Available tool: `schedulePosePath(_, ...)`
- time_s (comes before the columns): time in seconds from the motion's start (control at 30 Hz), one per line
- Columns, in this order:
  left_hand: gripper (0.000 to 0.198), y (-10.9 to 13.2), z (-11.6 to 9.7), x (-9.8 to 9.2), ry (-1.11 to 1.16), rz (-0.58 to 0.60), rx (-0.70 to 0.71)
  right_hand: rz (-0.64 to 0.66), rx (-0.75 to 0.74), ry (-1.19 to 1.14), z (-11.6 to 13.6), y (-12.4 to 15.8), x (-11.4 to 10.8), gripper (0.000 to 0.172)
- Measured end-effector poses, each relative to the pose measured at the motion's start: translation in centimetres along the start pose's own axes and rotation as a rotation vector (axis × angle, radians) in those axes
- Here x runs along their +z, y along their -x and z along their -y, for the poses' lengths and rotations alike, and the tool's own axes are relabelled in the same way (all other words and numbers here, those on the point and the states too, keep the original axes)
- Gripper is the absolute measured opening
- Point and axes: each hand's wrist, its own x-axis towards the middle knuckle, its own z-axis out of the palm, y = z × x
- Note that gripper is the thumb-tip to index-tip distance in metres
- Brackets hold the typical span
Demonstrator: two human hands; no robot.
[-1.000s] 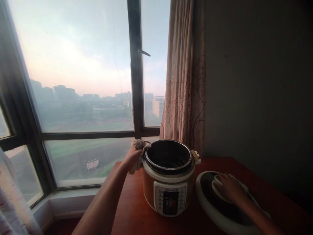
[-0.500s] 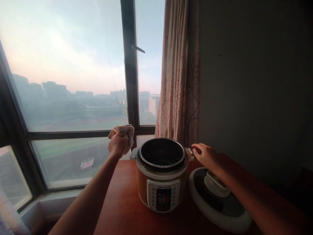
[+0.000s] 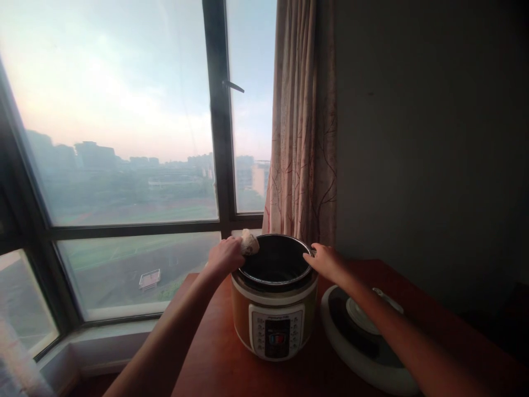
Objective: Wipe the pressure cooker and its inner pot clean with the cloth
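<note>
An orange and white electric pressure cooker (image 3: 274, 317) stands open on a reddish wooden table (image 3: 215, 353), its dark inner pot (image 3: 275, 263) showing. My left hand (image 3: 225, 258) is closed around a small bunched cloth (image 3: 249, 242) and presses it against the pot's left rim. My right hand (image 3: 326, 262) grips the right rim of the cooker. The cooker's round lid (image 3: 363, 339) lies flat on the table to the right, under my right forearm.
A large window (image 3: 124, 138) with a dark frame fills the left and back. A patterned curtain (image 3: 303, 127) hangs behind the cooker. A dark wall (image 3: 430, 138) closes off the right side. The table's left edge drops off toward the window sill.
My left hand came back down from the air with the cloth onto the pot's left rim. My right hand left the lid and moved onto the cooker's right rim.
</note>
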Motion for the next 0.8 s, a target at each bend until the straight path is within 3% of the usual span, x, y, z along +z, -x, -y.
schedulePosePath(0.27, 0.038, 0.1, 0.3, 0.9, 0.05, -0.1, -0.02, 0.081, 0.032, -0.075, -0.6, -2.1, 1.3, 0.011)
schedulePosePath(0.53, 0.054, -1.8, 1.0, 2.4, 0.134, -0.169, -0.067, 0.077, 0.095, -0.073, -0.4, -3.6, 1.8, 0.01)
schedulePosePath(0.67, 0.049, -3.9, 1.1, 3.2, 0.168, -0.177, -0.079, 0.115, 0.133, -0.044, -0.2, -5.4, 2.5, 0.025)
schedulePosePath(0.8, 0.046, -6.5, 1.3, 3.9, 0.197, -0.167, -0.072, 0.137, 0.144, -0.031, -0.2, -7.3, 3.2, 0.029)
